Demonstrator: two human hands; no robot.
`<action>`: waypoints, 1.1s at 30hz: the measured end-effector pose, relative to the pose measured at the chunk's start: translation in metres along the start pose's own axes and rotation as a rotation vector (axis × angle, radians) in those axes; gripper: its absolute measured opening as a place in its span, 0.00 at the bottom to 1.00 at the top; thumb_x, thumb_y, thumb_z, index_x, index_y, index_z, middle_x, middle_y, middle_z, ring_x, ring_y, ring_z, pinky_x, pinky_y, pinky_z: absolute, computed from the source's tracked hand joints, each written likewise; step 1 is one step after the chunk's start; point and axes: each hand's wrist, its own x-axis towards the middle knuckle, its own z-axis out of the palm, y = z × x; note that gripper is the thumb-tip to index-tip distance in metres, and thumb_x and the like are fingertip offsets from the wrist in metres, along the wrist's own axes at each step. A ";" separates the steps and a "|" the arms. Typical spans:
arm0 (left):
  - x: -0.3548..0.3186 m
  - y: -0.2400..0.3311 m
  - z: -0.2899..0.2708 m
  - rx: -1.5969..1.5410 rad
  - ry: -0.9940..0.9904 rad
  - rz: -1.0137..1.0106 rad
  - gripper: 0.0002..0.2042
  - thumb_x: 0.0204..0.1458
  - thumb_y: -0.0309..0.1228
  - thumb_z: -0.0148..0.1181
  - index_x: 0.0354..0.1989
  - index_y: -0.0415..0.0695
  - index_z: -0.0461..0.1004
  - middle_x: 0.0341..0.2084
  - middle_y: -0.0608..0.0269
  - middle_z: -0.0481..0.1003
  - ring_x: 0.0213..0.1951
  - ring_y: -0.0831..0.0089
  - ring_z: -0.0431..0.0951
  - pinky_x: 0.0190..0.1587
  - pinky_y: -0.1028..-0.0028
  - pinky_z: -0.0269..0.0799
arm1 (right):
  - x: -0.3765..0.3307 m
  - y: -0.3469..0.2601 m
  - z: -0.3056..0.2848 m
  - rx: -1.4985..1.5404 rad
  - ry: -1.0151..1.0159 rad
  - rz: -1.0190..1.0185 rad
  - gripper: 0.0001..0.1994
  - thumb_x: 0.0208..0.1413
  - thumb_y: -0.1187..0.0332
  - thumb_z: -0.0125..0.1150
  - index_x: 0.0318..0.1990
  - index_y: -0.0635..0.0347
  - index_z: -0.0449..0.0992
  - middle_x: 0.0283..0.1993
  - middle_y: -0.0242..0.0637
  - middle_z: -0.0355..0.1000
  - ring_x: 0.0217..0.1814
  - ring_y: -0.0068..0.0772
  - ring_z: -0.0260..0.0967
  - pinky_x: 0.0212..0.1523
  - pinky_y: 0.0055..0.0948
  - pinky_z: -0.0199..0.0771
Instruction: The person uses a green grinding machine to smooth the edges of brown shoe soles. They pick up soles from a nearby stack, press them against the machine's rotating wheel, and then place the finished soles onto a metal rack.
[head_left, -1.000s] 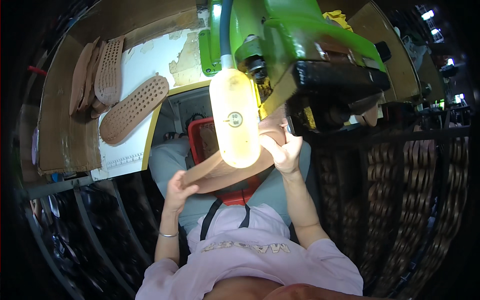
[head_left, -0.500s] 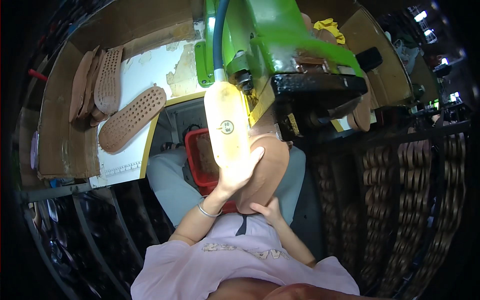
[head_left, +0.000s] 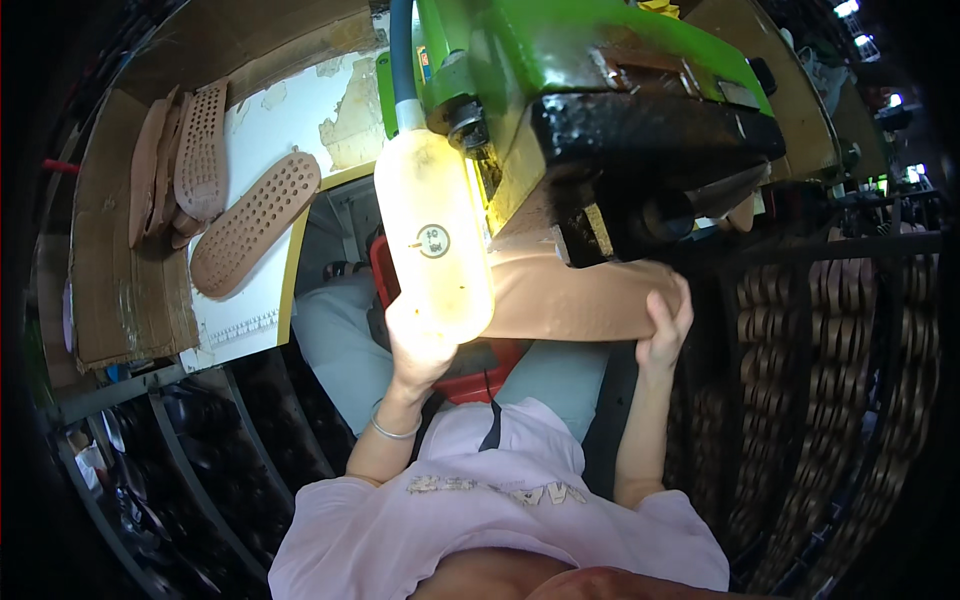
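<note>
Both hands hold one brown sole (head_left: 585, 300) flat under a green machine (head_left: 590, 70). Left hand (head_left: 420, 345) grips the sole's near end, fingers curled up around it, partly washed out by the glare of one bright lamp (head_left: 432, 235) that hangs just in front of it; a thin bracelet (head_left: 392, 430) sits on that wrist. Right hand (head_left: 665, 325) clamps the far end, fingers wrapped over the edge. The sole lies right beneath the machine's black head (head_left: 650, 140), touching or nearly touching it, I cannot tell which. Below the sole sits one red bin (head_left: 480, 365), over the person's lap. Off to the left, on a white and cardboard bench (head_left: 130, 300), lies one perforated brown sole (head_left: 255, 220) alone, and beside it a small stack (head_left: 180, 165) of about three more, well apart from the hands. Dark racks (head_left: 830, 380) stand on the right.
</note>
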 end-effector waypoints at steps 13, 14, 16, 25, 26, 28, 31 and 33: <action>-0.020 0.020 -0.100 -0.124 0.141 -0.098 0.15 0.45 0.22 0.64 0.42 0.32 0.71 0.34 0.58 0.76 0.36 0.77 0.75 0.43 0.78 0.69 | 0.030 -0.025 0.094 -0.192 -0.659 -0.139 0.19 0.46 0.75 0.66 0.47 0.69 0.70 0.42 0.36 0.72 0.44 0.26 0.70 0.46 0.27 0.69; -0.024 0.019 -0.107 -0.150 0.146 -0.119 0.15 0.45 0.23 0.65 0.42 0.32 0.71 0.34 0.59 0.76 0.36 0.77 0.74 0.43 0.79 0.68 | 0.024 -0.024 0.097 -0.202 -0.675 -0.163 0.20 0.45 0.78 0.65 0.48 0.69 0.70 0.42 0.36 0.71 0.45 0.28 0.70 0.45 0.28 0.70; -0.033 0.013 -0.117 -0.159 0.179 -0.126 0.12 0.46 0.24 0.64 0.35 0.38 0.68 0.31 0.64 0.71 0.34 0.79 0.69 0.41 0.79 0.65 | 0.012 -0.023 0.114 -0.138 -0.642 -0.004 0.24 0.42 0.76 0.70 0.48 0.69 0.69 0.45 0.37 0.70 0.46 0.27 0.69 0.47 0.30 0.70; -0.111 -0.040 -0.093 -0.136 0.023 -0.361 0.13 0.46 0.20 0.66 0.35 0.41 0.66 0.36 0.62 0.72 0.40 0.76 0.72 0.46 0.75 0.68 | 0.004 -0.020 0.150 -0.188 -0.645 -0.249 0.22 0.34 0.76 0.77 0.36 0.68 0.69 0.36 0.37 0.72 0.35 0.22 0.71 0.36 0.23 0.73; -0.118 -0.046 -0.080 -0.142 0.000 -0.403 0.14 0.46 0.20 0.66 0.38 0.39 0.68 0.39 0.59 0.74 0.42 0.75 0.74 0.48 0.73 0.70 | 0.001 -0.018 0.153 -0.155 -0.621 -0.238 0.21 0.34 0.77 0.77 0.35 0.68 0.69 0.35 0.36 0.72 0.33 0.21 0.70 0.34 0.22 0.72; -0.124 -0.057 -0.048 -0.185 -0.038 -0.465 0.17 0.46 0.20 0.66 0.45 0.36 0.69 0.44 0.56 0.74 0.45 0.73 0.75 0.48 0.73 0.71 | -0.006 -0.014 0.162 -0.082 -0.552 -0.230 0.20 0.35 0.77 0.77 0.33 0.69 0.70 0.31 0.35 0.72 0.30 0.18 0.69 0.28 0.20 0.70; -0.118 -0.066 -0.010 0.076 -0.161 -0.446 0.13 0.45 0.24 0.69 0.39 0.34 0.75 0.35 0.58 0.78 0.37 0.75 0.77 0.40 0.74 0.74 | -0.012 -0.026 0.157 -0.230 -0.509 -0.241 0.17 0.36 0.76 0.77 0.31 0.70 0.71 0.23 0.31 0.71 0.24 0.14 0.67 0.21 0.18 0.64; -0.108 -0.074 -0.009 0.303 -0.279 -0.294 0.11 0.42 0.28 0.71 0.31 0.35 0.77 0.25 0.57 0.79 0.27 0.70 0.79 0.33 0.72 0.75 | -0.011 -0.042 0.145 -0.375 -0.566 -0.259 0.18 0.38 0.73 0.75 0.36 0.69 0.73 0.26 0.34 0.72 0.26 0.16 0.68 0.25 0.20 0.67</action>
